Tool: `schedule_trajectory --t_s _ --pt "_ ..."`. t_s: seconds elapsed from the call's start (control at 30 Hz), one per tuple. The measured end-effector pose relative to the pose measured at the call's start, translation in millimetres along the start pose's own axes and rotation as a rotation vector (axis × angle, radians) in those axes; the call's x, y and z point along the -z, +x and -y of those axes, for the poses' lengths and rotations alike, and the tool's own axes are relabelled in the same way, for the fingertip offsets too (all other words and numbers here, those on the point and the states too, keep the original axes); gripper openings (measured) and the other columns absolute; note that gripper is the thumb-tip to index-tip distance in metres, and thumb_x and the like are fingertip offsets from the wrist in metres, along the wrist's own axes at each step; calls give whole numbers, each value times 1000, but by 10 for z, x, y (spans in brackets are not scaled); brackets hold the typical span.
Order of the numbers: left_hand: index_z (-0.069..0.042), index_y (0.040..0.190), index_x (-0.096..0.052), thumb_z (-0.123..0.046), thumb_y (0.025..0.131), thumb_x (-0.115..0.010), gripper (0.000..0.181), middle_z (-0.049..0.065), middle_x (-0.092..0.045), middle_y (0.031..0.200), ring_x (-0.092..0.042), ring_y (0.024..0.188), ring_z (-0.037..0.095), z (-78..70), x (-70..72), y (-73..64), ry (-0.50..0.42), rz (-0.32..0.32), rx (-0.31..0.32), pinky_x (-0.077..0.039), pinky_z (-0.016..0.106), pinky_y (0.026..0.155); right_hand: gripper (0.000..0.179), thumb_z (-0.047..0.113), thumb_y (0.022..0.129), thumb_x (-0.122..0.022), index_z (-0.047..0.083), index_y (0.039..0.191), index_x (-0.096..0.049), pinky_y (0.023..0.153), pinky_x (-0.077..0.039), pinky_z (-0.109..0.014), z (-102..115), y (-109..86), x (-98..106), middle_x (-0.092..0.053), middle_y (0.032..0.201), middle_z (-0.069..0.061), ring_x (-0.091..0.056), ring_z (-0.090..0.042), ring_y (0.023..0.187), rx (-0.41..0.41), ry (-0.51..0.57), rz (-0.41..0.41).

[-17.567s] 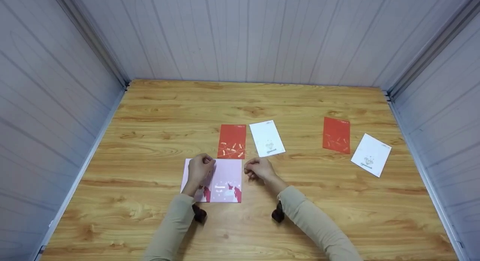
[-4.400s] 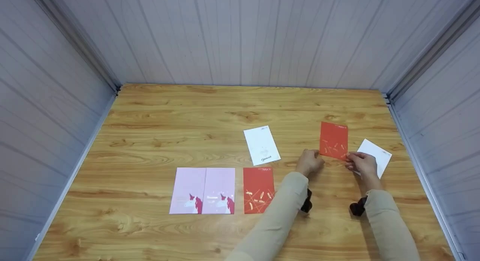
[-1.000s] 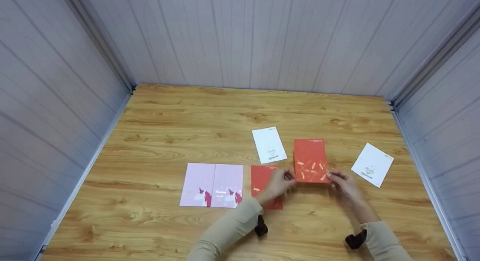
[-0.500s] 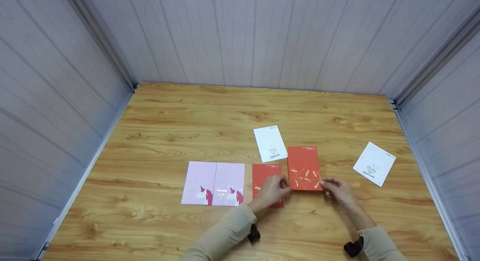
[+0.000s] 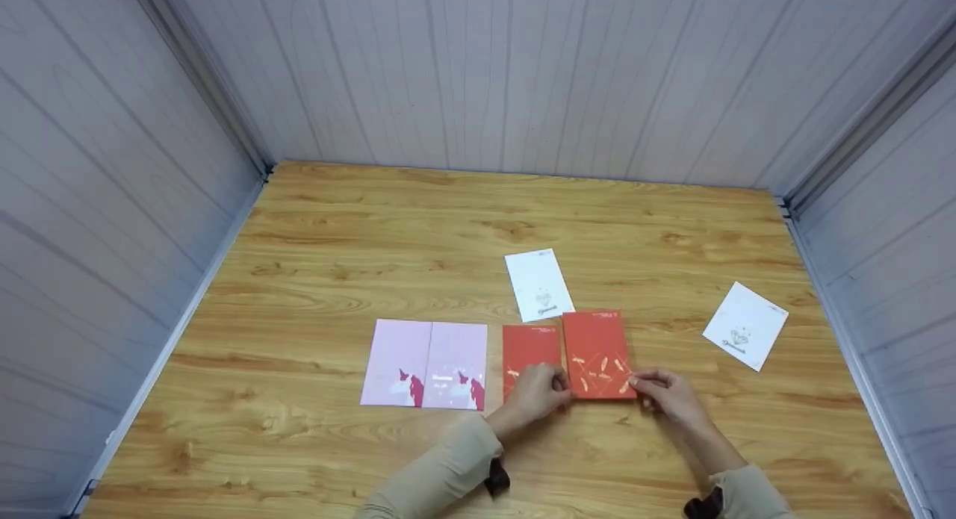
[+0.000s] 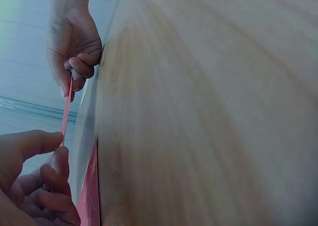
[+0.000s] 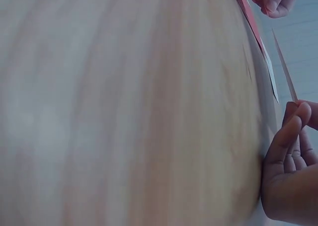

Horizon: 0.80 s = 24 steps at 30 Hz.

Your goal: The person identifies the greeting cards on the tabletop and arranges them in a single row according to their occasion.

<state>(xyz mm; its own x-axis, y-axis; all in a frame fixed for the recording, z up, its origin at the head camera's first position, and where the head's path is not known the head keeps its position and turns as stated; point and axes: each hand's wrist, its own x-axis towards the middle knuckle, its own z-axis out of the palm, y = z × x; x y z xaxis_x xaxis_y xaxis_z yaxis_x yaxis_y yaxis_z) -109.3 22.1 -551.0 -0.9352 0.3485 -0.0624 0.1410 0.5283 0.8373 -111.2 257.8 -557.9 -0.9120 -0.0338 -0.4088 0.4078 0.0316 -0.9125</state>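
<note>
So there's a red card [image 5: 597, 347] stretched between two hands, and both of them have hold of it. The left hand [image 5: 536, 393] pinches it around the lower left corner, thumb against fingertip. The right hand [image 5: 668, 396] does the same near the lower right corner, remaining fingers curled in. From the left wrist you get the card nearly edge-on, up off the wooden table [image 5: 358, 220], with a second red card [image 5: 529, 343] lying lower down.

In the head view that second one sits just to the left of the held card, partly hidden behind the left hand. Can't tell if the hand actually touches it. Further left there's a left pink card [image 5: 399, 355] and a right pink card [image 5: 457, 355], side by side with barely a line between them. A tilted white card [image 5: 539, 284] lies just above the two reds, its lower corner right by the held card's top edge, and another white card [image 5: 745, 325] is well apart on the right.

Handling-wise, my guess is it weighs next to nothing. It looks flat and fairly stiff, so probably thick paper, a bit bendy if squeezed inward. The surface might be smooth enough to slip, and corners would crease easily. I'd grab it exactly like this: light pinch, one lower corner per hand, print uncovered.
</note>
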Motion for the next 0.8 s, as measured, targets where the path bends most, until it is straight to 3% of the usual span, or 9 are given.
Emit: schedule_trajectory --t_s 0.37,0.53,0.8 --pt "-11 65 -59 -12 77 -68 15 -9 -51 54 -45 46 2 43 -8 -43 -20 29 16 -35 18 39 19 5 78 -65 -7 91 -60 46 -41 -22 -34 -26 -30 -60 70 -8 -48 -9 50 -10 -88 3" --pt "-11 62 -61 -12 75 -69 16 -10 -50 53 -43 47 0 67 -12 -52 28 19 -28 -36 16 43 22 6 78 -65 -9 93 -59 45 -41 -22 -46 -36 -29 -59 67 -8 -47 -9 48 -9 -67 51" --pt "-11 60 -61 -14 75 -69 17 -11 -50 52 -44 47 0 80 -13 -67 61 20 -41 -37 16 43 23 10 78 -66 -8 91 -59 45 -41 -23 -37 -29 -20 -58 65 -6 -50 -10 49 20 -225 44"
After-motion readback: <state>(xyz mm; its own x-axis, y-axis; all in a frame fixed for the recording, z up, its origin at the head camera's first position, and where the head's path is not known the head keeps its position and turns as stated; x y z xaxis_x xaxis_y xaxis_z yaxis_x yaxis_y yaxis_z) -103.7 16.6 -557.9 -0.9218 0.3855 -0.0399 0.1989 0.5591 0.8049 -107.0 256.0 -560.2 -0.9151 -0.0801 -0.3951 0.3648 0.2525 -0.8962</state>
